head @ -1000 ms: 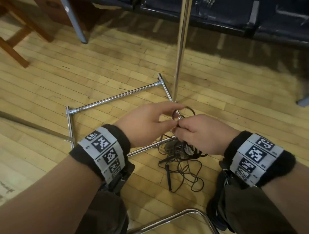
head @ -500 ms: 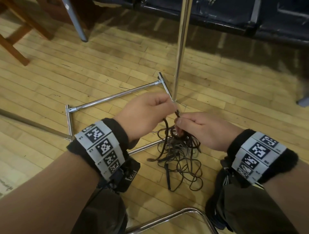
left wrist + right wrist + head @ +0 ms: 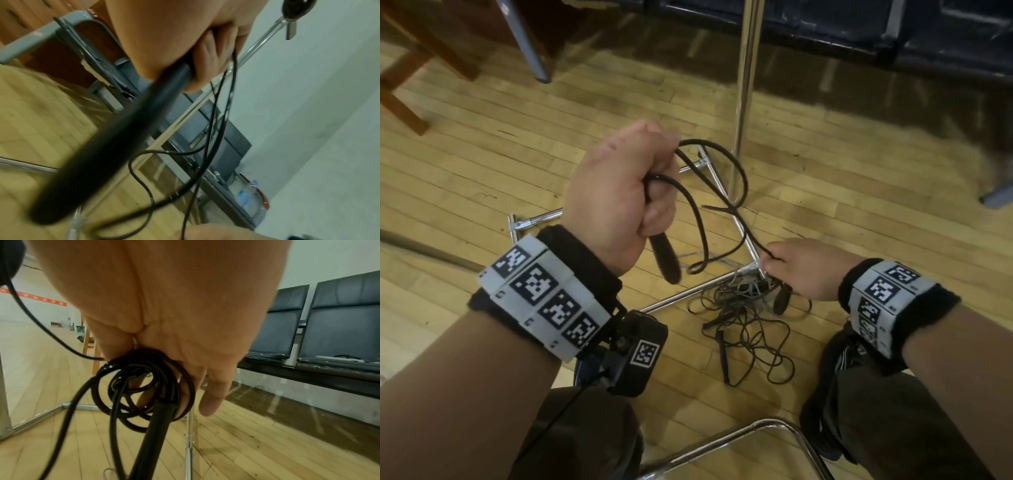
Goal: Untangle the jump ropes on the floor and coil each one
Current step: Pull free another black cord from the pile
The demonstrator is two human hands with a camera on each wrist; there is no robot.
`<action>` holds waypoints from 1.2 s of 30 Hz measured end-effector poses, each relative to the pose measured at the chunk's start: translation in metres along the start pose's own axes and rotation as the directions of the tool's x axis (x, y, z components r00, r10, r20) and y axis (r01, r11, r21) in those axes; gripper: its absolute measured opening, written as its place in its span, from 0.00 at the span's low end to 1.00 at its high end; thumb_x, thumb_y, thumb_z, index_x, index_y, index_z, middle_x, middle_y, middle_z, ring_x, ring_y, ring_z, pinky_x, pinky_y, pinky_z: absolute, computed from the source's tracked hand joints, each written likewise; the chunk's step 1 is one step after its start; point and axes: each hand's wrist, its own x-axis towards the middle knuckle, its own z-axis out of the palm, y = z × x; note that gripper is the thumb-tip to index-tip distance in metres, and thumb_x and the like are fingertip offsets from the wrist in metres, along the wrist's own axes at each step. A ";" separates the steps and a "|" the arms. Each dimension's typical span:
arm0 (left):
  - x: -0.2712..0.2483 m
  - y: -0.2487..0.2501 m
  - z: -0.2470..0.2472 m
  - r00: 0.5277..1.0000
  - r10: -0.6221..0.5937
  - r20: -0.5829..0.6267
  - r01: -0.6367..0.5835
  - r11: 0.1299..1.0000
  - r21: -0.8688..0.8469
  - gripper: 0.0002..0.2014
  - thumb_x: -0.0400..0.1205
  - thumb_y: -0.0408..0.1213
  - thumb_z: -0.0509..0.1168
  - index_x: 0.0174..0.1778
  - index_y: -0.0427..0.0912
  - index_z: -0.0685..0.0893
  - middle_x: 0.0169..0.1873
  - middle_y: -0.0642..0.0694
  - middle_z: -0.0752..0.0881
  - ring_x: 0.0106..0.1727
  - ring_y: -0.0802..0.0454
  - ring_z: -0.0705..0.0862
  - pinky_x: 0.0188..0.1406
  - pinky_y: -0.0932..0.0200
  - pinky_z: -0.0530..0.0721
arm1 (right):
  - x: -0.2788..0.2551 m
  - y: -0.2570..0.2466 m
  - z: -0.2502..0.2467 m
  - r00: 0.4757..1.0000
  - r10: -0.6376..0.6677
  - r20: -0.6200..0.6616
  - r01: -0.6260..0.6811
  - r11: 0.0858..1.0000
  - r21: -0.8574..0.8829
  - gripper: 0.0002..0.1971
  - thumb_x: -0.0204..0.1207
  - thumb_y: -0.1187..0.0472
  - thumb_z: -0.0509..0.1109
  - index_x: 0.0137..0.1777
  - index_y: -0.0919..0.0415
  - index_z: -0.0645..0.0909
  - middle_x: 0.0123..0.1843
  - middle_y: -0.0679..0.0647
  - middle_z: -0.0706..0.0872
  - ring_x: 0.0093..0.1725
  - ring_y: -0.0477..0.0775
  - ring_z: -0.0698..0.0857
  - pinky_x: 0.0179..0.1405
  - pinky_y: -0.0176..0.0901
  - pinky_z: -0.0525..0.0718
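The left hand's (image 3: 616, 195) grip is curled round a black handle (image 3: 666, 258) and loops of cord (image 3: 719, 192), raised above the floor (image 3: 482, 171). The right hand's (image 3: 803, 270) grip holds a small coil (image 3: 144, 386) and a second handle (image 3: 152, 434), with the cord pinched at its fingertips. The left wrist view is blurred, and which rope is which cannot be told. A chrome frame (image 3: 688, 294) and upright pole (image 3: 746, 85) stand just behind; dark seats (image 3: 339, 318) line the wall. The remaining tangle (image 3: 750, 329) lies on the floor between the knees, below both hands.

Left hand (image 3: 619, 192) has lifted rope handle (image 3: 666, 260) clear.
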 end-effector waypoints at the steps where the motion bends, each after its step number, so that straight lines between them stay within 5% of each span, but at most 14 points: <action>1: 0.002 -0.001 -0.005 0.993 -0.009 -0.121 0.026 0.989 0.142 0.13 0.85 0.44 0.66 0.32 0.52 0.81 0.23 0.50 0.72 0.17 0.54 0.64 0.16 0.66 0.64 | 0.000 -0.001 -0.001 0.999 0.008 -0.039 -0.007 1.000 0.020 0.16 0.91 0.48 0.53 0.52 0.52 0.80 0.46 0.52 0.84 0.44 0.51 0.81 0.41 0.47 0.78; 2: 0.005 -0.002 -0.011 0.970 0.005 -0.243 0.080 0.938 0.338 0.12 0.83 0.50 0.67 0.34 0.53 0.83 0.24 0.51 0.74 0.18 0.55 0.66 0.16 0.64 0.64 | 0.000 -0.002 -0.002 0.997 0.011 -0.082 -0.008 0.999 0.040 0.18 0.91 0.47 0.52 0.50 0.53 0.80 0.43 0.53 0.84 0.41 0.51 0.80 0.37 0.46 0.74; 4: 0.008 -0.005 -0.026 0.927 0.023 -0.374 0.268 0.655 0.706 0.07 0.82 0.59 0.67 0.50 0.64 0.86 0.24 0.56 0.79 0.18 0.58 0.72 0.16 0.61 0.68 | 0.000 -0.004 -0.005 0.987 0.008 -0.160 0.002 0.998 0.063 0.19 0.91 0.47 0.53 0.47 0.54 0.81 0.41 0.53 0.84 0.39 0.51 0.80 0.35 0.46 0.73; 6: 0.006 -0.010 -0.040 0.924 -0.039 -0.380 0.369 0.343 0.864 0.20 0.83 0.59 0.68 0.71 0.70 0.75 0.23 0.57 0.82 0.19 0.59 0.80 0.16 0.60 0.74 | -0.001 -0.008 -0.008 0.975 0.024 -0.220 -0.008 0.997 0.076 0.20 0.90 0.47 0.53 0.45 0.55 0.81 0.40 0.54 0.85 0.40 0.53 0.81 0.38 0.49 0.76; 8: 0.002 -0.012 -0.042 0.943 -0.055 -0.330 0.333 0.227 0.915 0.29 0.83 0.55 0.69 0.80 0.66 0.69 0.30 0.56 0.85 0.27 0.59 0.86 0.24 0.58 0.78 | -0.003 -0.013 -0.012 0.957 0.043 -0.288 -0.014 0.995 0.102 0.20 0.89 0.47 0.54 0.45 0.55 0.82 0.40 0.56 0.86 0.40 0.55 0.82 0.38 0.51 0.76; 10: -0.002 -0.013 -0.032 0.980 -0.002 -0.200 0.194 0.256 0.947 0.28 0.82 0.50 0.70 0.80 0.66 0.73 0.40 0.57 0.87 0.33 0.64 0.85 0.31 0.61 0.78 | -0.006 -0.019 -0.014 0.938 0.017 -0.346 0.034 0.989 0.141 0.19 0.88 0.47 0.56 0.44 0.56 0.83 0.39 0.57 0.86 0.39 0.57 0.83 0.35 0.52 0.78; 12: -0.008 -0.014 -0.017 1.000 0.021 -0.015 0.008 0.304 0.953 0.29 0.82 0.45 0.71 0.77 0.73 0.74 0.60 0.64 0.86 0.38 0.75 0.82 0.36 0.71 0.75 | -0.011 -0.027 -0.014 0.929 -0.064 -0.365 0.132 0.977 0.165 0.18 0.87 0.47 0.58 0.41 0.55 0.82 0.36 0.55 0.86 0.36 0.53 0.82 0.34 0.54 0.80; 14: -0.011 -0.018 -0.001 0.989 -0.061 0.136 -0.107 0.345 0.932 0.30 0.82 0.43 0.72 0.77 0.75 0.74 0.74 0.69 0.80 0.37 0.79 0.81 0.36 0.76 0.77 | -0.016 -0.037 -0.014 0.916 -0.153 -0.371 0.224 0.962 0.156 0.18 0.87 0.47 0.59 0.39 0.52 0.81 0.33 0.51 0.84 0.34 0.48 0.81 0.31 0.51 0.78; 18: -0.010 -0.024 0.012 0.949 -0.227 0.219 -0.143 0.310 0.940 0.19 0.86 0.46 0.70 0.72 0.66 0.82 0.57 0.66 0.89 0.44 0.77 0.82 0.43 0.72 0.77 | -0.024 -0.046 -0.015 0.890 -0.224 -0.397 0.299 0.945 0.136 0.14 0.84 0.46 0.60 0.43 0.46 0.84 0.34 0.47 0.86 0.35 0.45 0.82 0.31 0.50 0.81; 21: -0.007 -0.023 0.015 0.961 -0.201 0.189 -0.123 0.303 0.945 0.04 0.87 0.50 0.69 0.52 0.58 0.87 0.41 0.59 0.88 0.38 0.72 0.80 0.32 0.72 0.72 | -0.026 -0.044 -0.014 0.875 -0.253 -0.412 0.327 0.938 0.118 0.11 0.84 0.49 0.63 0.43 0.45 0.84 0.34 0.44 0.85 0.38 0.43 0.82 0.31 0.49 0.82; 24: -0.004 -0.024 0.014 0.978 -0.144 0.152 -0.094 0.345 0.934 0.11 0.86 0.49 0.70 0.38 0.52 0.85 0.26 0.59 0.82 0.28 0.67 0.77 0.25 0.73 0.72 | -0.024 -0.039 -0.012 0.893 -0.244 -0.379 0.300 0.949 0.096 0.11 0.84 0.47 0.63 0.44 0.44 0.83 0.34 0.43 0.85 0.39 0.42 0.82 0.32 0.48 0.82; 31: -0.001 -0.019 0.017 1.000 -0.007 0.014 -0.005 0.704 0.711 0.13 0.85 0.41 0.71 0.33 0.45 0.83 0.17 0.60 0.72 0.17 0.63 0.68 0.16 0.72 0.67 | -0.013 -0.024 -0.010 0.954 -0.125 -0.274 0.175 0.971 0.166 0.09 0.84 0.43 0.64 0.55 0.40 0.85 0.52 0.40 0.81 0.49 0.40 0.81 0.45 0.35 0.78; 36: -0.005 -0.013 0.021 0.999 0.003 0.053 -0.023 0.924 0.381 0.09 0.80 0.37 0.69 0.33 0.43 0.82 0.21 0.56 0.74 0.15 0.63 0.67 0.15 0.72 0.66 | -0.005 -0.021 -0.006 0.971 -0.090 -0.223 0.144 0.960 0.239 0.10 0.83 0.47 0.68 0.62 0.32 0.79 0.54 0.38 0.84 0.48 0.40 0.85 0.42 0.36 0.80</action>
